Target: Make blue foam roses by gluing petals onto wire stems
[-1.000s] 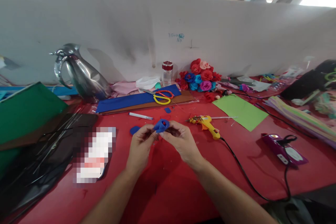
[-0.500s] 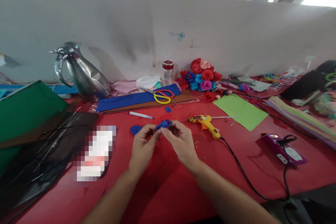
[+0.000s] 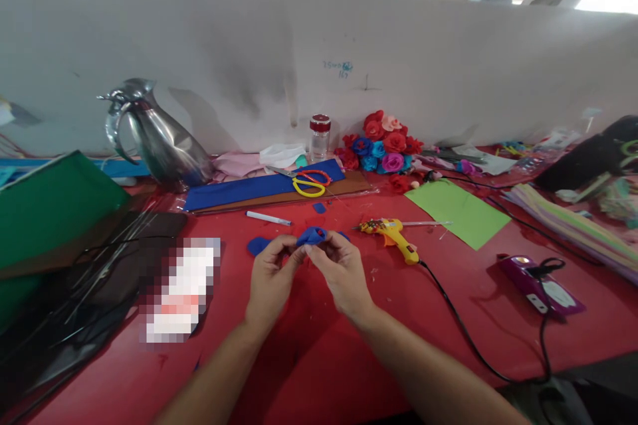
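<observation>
Between my fingertips is a small rolled blue felt-like piece (image 3: 312, 236), shaped like a flower bud, with a bit of red showing at its end. My left hand (image 3: 276, 272) pinches its left side, and my right hand (image 3: 343, 272) pinches it from the right. Flat on the red table, just beyond my left fingers, lies a loose blue piece (image 3: 258, 246). A sliver of blue also shows beside my right fingertips. A yellow glue gun (image 3: 396, 236) lies to the right of my right hand.
Scissors (image 3: 310, 184) rest on a blue sheet (image 3: 239, 191) at the back, near a capped pen (image 3: 269, 218). A steel jug (image 3: 159, 139), a glass jar (image 3: 319, 139) and cloth flowers (image 3: 391, 143) line the wall. A purple power strip (image 3: 541, 285) sits right, its cord crossing the table.
My right fingers have shifted slightly, and more of the blue roll's face shows. A blue edge now appears by my right fingertips. Both hands keep hold of the piece.
</observation>
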The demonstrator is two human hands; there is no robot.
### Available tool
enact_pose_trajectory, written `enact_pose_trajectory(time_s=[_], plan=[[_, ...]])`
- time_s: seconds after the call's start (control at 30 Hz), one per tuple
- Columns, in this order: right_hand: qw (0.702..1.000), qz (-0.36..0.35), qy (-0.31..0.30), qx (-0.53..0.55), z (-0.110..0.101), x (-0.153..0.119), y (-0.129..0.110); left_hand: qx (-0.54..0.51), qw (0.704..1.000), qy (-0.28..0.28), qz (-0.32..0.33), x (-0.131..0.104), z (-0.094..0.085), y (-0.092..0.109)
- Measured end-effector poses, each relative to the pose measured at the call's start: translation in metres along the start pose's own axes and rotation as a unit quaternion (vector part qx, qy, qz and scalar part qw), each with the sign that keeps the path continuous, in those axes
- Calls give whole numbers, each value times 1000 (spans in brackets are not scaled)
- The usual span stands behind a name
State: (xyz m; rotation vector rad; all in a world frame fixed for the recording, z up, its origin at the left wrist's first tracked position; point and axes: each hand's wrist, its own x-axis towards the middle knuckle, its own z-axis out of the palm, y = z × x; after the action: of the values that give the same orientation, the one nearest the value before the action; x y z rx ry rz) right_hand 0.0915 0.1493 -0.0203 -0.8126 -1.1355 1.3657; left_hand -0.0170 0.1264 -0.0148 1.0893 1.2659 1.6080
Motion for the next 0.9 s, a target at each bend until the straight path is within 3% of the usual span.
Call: enact_pose_trajectory(time_s=[0.2,0.47,0.9], plan=[[999,-5,34,20,2,-2,3,15,1000,-4,22,-2,3,-2],[999,-6,32,23,2,-4,-1,-8,1000,-10,0,-2,4,1],[999,5,38,11,3,-3,1,-31,998,51,14,-2,3,1]])
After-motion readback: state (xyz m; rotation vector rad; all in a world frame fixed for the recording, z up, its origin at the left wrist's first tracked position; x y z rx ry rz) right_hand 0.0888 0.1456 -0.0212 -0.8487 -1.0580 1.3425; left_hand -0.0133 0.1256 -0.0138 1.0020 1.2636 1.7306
